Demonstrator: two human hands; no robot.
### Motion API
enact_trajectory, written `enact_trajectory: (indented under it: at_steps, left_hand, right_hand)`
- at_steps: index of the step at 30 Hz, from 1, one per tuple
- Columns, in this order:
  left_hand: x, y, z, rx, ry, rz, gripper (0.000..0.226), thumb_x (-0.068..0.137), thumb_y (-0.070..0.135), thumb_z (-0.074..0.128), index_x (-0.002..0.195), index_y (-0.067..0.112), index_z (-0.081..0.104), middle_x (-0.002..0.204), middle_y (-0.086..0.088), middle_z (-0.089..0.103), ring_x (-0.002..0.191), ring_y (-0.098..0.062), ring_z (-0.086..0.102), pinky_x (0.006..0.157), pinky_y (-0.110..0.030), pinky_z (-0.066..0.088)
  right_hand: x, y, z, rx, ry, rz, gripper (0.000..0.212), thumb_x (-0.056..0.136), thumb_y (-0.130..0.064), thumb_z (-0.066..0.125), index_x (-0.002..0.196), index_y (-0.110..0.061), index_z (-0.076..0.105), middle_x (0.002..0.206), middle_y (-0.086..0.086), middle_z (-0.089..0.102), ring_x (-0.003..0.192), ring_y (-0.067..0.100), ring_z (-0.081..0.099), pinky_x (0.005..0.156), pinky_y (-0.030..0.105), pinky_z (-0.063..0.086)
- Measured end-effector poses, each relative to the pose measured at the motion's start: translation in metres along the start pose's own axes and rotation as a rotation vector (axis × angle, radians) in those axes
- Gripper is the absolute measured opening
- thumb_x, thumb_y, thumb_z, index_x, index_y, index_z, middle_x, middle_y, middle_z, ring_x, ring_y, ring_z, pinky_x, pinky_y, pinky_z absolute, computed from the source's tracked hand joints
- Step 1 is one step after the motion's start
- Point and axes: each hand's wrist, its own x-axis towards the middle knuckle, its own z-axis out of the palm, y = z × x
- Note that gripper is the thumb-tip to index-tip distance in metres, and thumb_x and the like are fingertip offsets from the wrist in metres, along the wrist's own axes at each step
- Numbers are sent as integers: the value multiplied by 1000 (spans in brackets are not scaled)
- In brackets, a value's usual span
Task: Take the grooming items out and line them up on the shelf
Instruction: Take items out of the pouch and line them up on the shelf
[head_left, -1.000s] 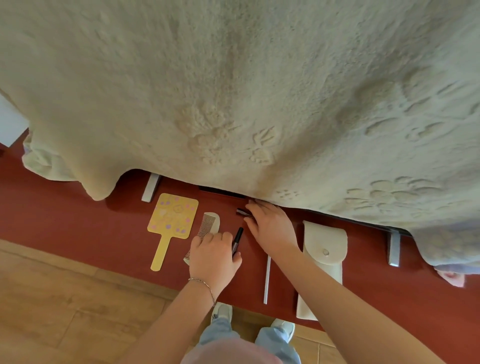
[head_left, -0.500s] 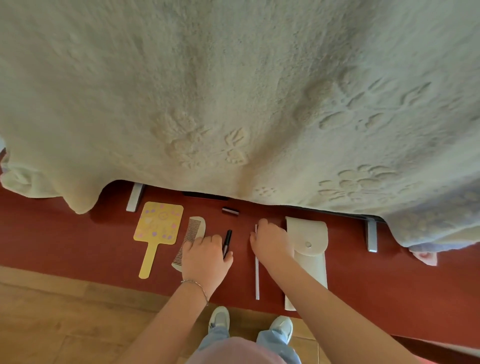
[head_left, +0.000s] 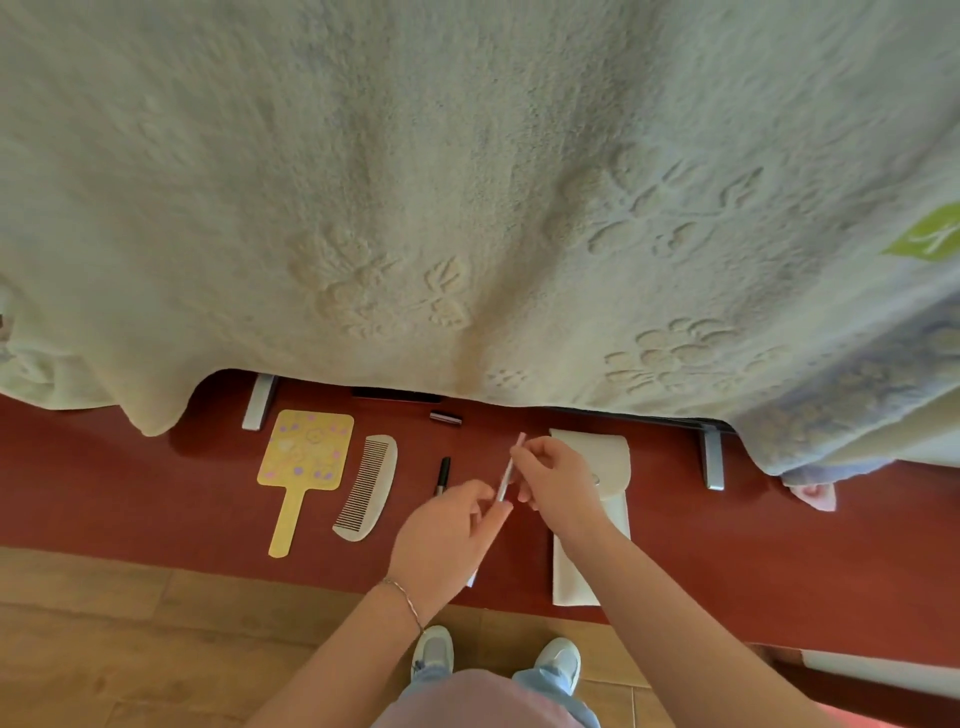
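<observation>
Both hands were over the red shelf (head_left: 130, 483), holding one thin pale stick (head_left: 506, 475), possibly a nail file, clear of it. The right hand (head_left: 558, 480) pinched the stick near its upper end, fingers curled round it. The left hand (head_left: 447, 535) pinched its lower part between thumb and fingertips; a short pale tip showed below that hand. The stick was tilted, upper end leaning right.

Lying flat on the shelf, left to right: a yellow hand mirror (head_left: 304, 457) with handle toward the person, a white comb (head_left: 369, 486) just beside it, and a black pencil-like item (head_left: 443, 474) near the left hand. A small dark cap (head_left: 445, 417) lay farther back, near the blanket's edge. A white pouch (head_left: 605, 457) with a snap lay partly beneath the right hand and forearm.

A cream blanket (head_left: 467, 182) overhung the back of the shelf. Two grey brackets (head_left: 258, 408) stood at its edge. Wooden floor (head_left: 104, 649) and pale shoes (head_left: 434, 652) showed below.
</observation>
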Motion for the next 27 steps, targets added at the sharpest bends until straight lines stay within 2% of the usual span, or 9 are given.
enact_trajectory:
  at_steps: [4,7,10,13,16,20,24,27]
  left_hand:
    - [-3,5,8,18,-11,11,27,94,42,40,98,21,56,58,15,41,50,-2,45,48,-9,34]
    - [-8,9,10,-28,-42,7,25,89,51,43,94,27,50,59,16,44,54,-2,49,52,-6,35]
    - [-9,15,11,19,-12,-7,29,90,51,41,105,27,50,66,16,48,58,-2,52,53,-6,37]
    - [-7,16,12,41,-7,1,32,93,47,38,110,25,51,74,16,52,63,-2,54,53,-4,37]
    - [-6,18,9,57,-1,8,31,93,47,38,109,24,52,76,15,53,64,-2,55,54,-4,38]
    - [-4,16,2,138,17,13,34,93,48,34,113,25,49,81,13,57,66,-2,55,59,-4,40]
    - [-3,17,-4,187,26,30,35,93,48,32,113,26,49,85,12,60,77,-5,63,65,-9,44]
    - [0,18,-7,201,45,40,32,94,47,32,110,25,49,85,11,61,75,-5,61,64,-12,45]
  right_hand:
    - [-7,-4,-5,153,19,28,16,93,-18,51,87,-9,61,68,0,69,42,5,47,49,18,39]
    - [-6,-7,-13,192,8,17,16,93,-15,49,88,-6,62,71,3,71,48,10,51,50,21,43]
    - [-9,-10,-13,180,-51,6,15,93,-14,49,86,-9,62,74,4,73,52,12,55,52,23,47]
    - [-10,-12,-15,175,-30,2,17,92,-14,49,84,-8,63,71,2,72,46,7,52,49,20,45]
    - [-8,-16,-17,181,-2,13,20,92,-17,51,80,-8,65,65,1,70,46,9,48,51,22,42]
    - [-9,-24,-13,219,0,21,19,91,-17,52,85,-4,65,59,-3,67,44,6,47,48,20,40]
    - [-7,-29,-14,234,15,12,20,91,-16,52,88,0,65,52,-7,64,42,3,47,47,19,40]
    - [-5,-29,-10,289,24,31,22,92,-17,53,87,1,66,52,-5,64,44,5,48,48,19,40]
